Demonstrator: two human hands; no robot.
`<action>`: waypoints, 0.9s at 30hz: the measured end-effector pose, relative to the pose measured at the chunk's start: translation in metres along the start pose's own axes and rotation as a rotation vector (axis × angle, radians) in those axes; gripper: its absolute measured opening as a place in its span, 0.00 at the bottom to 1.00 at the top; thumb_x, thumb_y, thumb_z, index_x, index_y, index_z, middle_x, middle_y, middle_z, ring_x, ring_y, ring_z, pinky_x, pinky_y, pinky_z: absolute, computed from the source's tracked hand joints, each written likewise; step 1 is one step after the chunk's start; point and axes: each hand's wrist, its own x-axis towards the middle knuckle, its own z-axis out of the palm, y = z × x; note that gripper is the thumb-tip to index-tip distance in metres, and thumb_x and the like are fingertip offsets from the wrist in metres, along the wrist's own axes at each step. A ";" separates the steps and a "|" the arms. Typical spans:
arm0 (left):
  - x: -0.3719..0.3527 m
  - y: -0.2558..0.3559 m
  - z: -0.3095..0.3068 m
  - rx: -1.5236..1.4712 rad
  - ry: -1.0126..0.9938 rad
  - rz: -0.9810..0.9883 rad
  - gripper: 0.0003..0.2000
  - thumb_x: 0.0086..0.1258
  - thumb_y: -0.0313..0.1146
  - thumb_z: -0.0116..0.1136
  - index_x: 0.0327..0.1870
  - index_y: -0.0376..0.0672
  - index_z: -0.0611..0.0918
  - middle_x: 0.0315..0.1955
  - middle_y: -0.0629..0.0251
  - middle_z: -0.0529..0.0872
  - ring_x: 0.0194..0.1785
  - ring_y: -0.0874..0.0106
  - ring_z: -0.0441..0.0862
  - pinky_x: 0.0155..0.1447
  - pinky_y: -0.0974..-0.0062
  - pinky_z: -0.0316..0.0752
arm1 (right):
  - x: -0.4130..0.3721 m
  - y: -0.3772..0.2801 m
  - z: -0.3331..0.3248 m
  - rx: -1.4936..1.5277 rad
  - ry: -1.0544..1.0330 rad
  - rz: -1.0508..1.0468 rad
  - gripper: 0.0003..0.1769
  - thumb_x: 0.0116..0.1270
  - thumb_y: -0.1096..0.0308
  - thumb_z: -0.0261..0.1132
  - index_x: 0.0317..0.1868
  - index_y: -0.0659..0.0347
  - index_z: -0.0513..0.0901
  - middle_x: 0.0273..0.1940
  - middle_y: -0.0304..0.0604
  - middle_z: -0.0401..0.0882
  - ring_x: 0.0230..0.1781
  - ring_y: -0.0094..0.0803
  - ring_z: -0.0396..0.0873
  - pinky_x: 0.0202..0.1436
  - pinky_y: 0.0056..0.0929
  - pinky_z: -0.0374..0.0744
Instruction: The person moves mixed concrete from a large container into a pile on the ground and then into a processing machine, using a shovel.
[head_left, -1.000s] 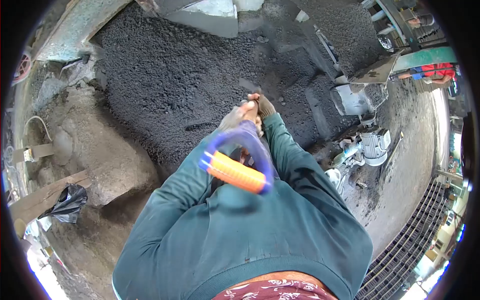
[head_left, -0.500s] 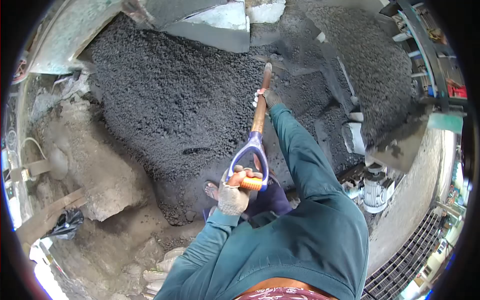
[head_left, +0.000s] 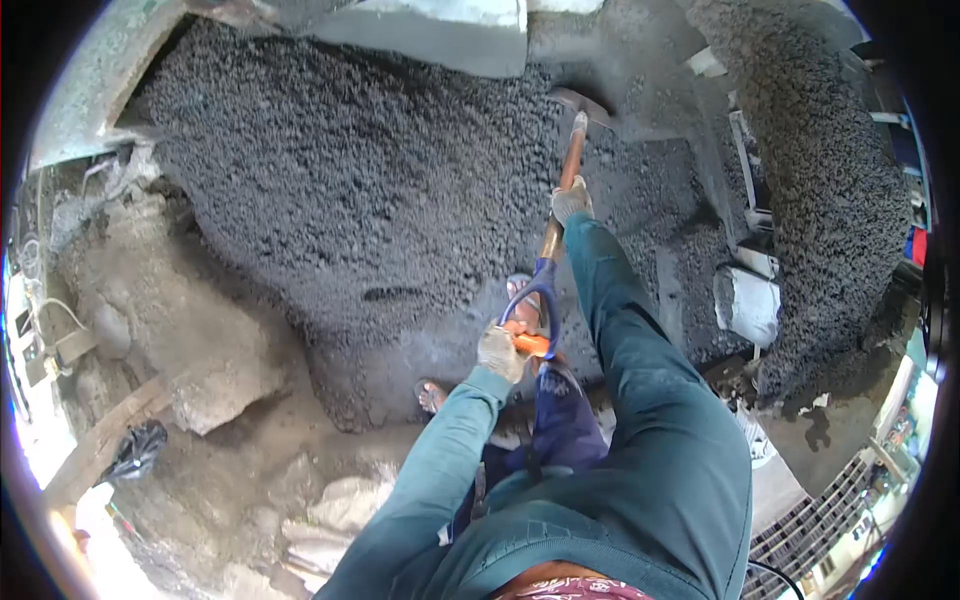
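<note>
The left hand, gloved, is clenching its grip around the orange crossbar at the near end of the shovel. The right hand, also gloved, is closing its grip around the wooden shaft farther along, well apart from the left. The shovel is pointing away from the body. Its blade is lying beyond the right hand and sitting in the dark aggregate.

The crossbar is showing as orange plastic, sitting inside a blue D-shaped yoke. The shaft is round, reddish-brown wood. The blade is showing as a flat grey metal edge, partly buried. The aggregate is coarse, black and granular, forming a broad heap. A second heap is rising at the right.

The person is standing on the ground, which is turning pale, lumpy and earthen at the left. A sandalled foot is resting at the heap's edge. A grey concrete slab is bordering the heap at the top, and a metal grating is lying at lower right.
</note>
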 end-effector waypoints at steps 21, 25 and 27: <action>-0.432 0.005 -0.387 -0.060 0.221 0.230 0.16 0.60 0.48 0.67 0.29 0.47 0.77 0.26 0.67 0.77 0.30 0.65 0.77 0.42 0.57 0.76 | -0.531 0.146 0.237 -0.121 -0.317 0.452 0.50 0.62 0.61 0.67 0.75 0.67 0.45 0.59 0.62 0.78 0.54 0.52 0.84 0.52 0.47 0.86; -0.517 -0.012 -0.494 -0.040 0.642 0.248 0.06 0.57 0.30 0.61 0.27 0.46 0.75 0.21 0.64 0.76 0.24 0.65 0.75 0.34 0.64 0.76 | -0.661 0.096 0.214 -0.278 -0.430 0.296 0.34 0.69 0.57 0.64 0.68 0.63 0.60 0.53 0.55 0.81 0.50 0.44 0.83 0.54 0.36 0.81; -0.542 -0.008 -0.509 0.014 0.584 0.298 0.06 0.58 0.30 0.61 0.27 0.47 0.74 0.23 0.64 0.75 0.28 0.65 0.76 0.36 0.63 0.76 | -0.672 0.124 0.234 -0.228 -0.369 0.351 0.29 0.66 0.59 0.66 0.63 0.63 0.69 0.51 0.52 0.83 0.55 0.43 0.82 0.56 0.35 0.80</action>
